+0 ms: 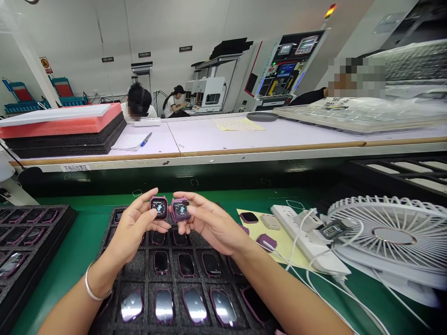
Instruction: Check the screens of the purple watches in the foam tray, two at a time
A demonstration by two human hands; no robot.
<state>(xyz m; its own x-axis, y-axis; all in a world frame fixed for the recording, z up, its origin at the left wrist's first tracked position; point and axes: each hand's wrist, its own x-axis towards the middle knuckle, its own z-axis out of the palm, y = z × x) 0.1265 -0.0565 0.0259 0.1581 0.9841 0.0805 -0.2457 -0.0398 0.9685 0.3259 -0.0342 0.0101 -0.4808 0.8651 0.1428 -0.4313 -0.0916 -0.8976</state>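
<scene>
My left hand [134, 223] grips a square smartwatch [159, 208] with a purple case, fingers at its edges and thumb near the screen. A second purple smartwatch [180, 209] is pinched in my right hand [211, 221], side by side with the first. Both screens are lit with a dial-like picture and face me. Beneath my hands lies a black foam tray [134, 267] with purple-framed watches in its compartments, some with shiny screens. My wrists and forearms cover parts of this tray.
Left stands another foam tray [66, 223] of watches. Right are a power strip [307, 239] with white cables, a white fan [384, 237] and a yellow sheet [249, 225] holding watch parts. Behind runs a raised shelf [195, 139] with stacked foam [63, 135]. Several people work beyond.
</scene>
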